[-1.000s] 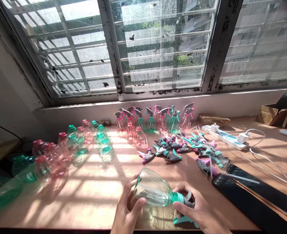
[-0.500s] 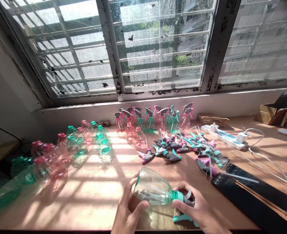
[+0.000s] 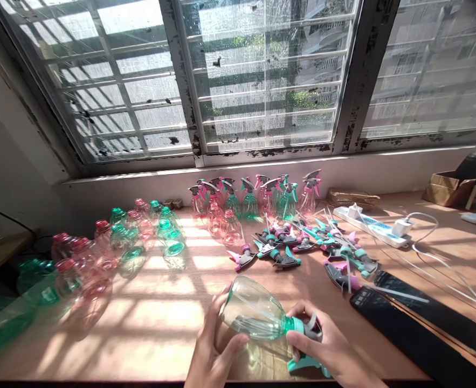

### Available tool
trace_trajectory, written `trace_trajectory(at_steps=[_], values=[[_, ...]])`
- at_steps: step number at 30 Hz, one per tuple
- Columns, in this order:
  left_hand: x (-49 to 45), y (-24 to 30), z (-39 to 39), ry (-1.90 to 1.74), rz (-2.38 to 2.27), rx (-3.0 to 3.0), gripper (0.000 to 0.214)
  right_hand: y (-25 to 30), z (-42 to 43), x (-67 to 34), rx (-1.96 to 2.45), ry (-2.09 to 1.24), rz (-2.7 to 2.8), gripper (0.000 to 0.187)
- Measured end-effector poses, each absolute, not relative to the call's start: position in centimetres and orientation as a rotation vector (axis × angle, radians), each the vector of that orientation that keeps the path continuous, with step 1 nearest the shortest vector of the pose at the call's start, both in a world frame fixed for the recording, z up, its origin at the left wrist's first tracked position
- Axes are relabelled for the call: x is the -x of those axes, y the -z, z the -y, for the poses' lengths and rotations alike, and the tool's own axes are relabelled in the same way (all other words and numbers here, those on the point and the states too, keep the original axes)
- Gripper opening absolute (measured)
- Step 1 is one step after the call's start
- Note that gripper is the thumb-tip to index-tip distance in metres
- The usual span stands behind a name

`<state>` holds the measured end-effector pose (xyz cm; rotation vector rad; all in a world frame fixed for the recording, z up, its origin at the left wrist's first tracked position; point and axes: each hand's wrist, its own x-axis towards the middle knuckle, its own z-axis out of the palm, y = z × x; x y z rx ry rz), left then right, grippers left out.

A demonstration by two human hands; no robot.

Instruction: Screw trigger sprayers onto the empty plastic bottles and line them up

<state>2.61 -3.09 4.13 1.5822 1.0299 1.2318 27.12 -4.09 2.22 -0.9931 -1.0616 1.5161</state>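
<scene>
A clear green spray bottle (image 3: 254,310) lies tilted on its side over the wooden table (image 3: 160,318), its base pointing up and away from me. My left hand (image 3: 211,350) wraps round the bottle's body. My right hand (image 3: 330,350) is closed on the grey and teal trigger sprayer head (image 3: 310,337) fitted at the bottle's neck. Both hands sit at the near edge of the table.
Loose trigger heads (image 3: 302,245) lie in a heap mid-table. Capless pink and green bottles (image 3: 132,237) stand at the left. Assembled spray bottles (image 3: 257,199) line the windowsill wall. A power strip (image 3: 373,226) with white cables, two dark phones (image 3: 423,318) and cardboard boxes (image 3: 452,188) are at the right.
My hands have turned the bottle slightly. The left thumb has slid along its body. Nothing else has moved.
</scene>
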Motion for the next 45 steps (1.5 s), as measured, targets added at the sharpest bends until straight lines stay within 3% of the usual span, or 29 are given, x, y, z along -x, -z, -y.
trace_trajectory(at_steps=[9,15,29,34,39,45], values=[[-2.6,-3.6,2.8,-1.267,-1.041,-1.615,0.049,-1.9,3.8,-27.4,1.001,-1.488,1.093,0.049],[-2.5,-3.9,3.1,-1.157,-0.981,-1.485,0.069,-2.2,4.0,-27.2,0.974,-1.528,1.068,0.049],[-1.8,-4.2,2.9,-1.242,-0.987,-1.587,0.047,-1.6,4.0,-27.8,0.916,-1.572,1.130,0.045],[-2.7,-4.8,3.5,-1.253,-0.842,-1.413,0.063,-1.5,4.2,-27.6,0.933,-1.559,1.126,0.046],[-2.3,-4.1,3.3,-1.309,-0.948,-1.471,0.044,-1.7,4.1,-27.6,0.953,-1.548,1.140,0.046],[-1.9,-2.9,2.7,-1.333,-1.029,-1.698,0.039,-1.8,3.7,-28.1,0.924,-1.539,1.139,0.043]])
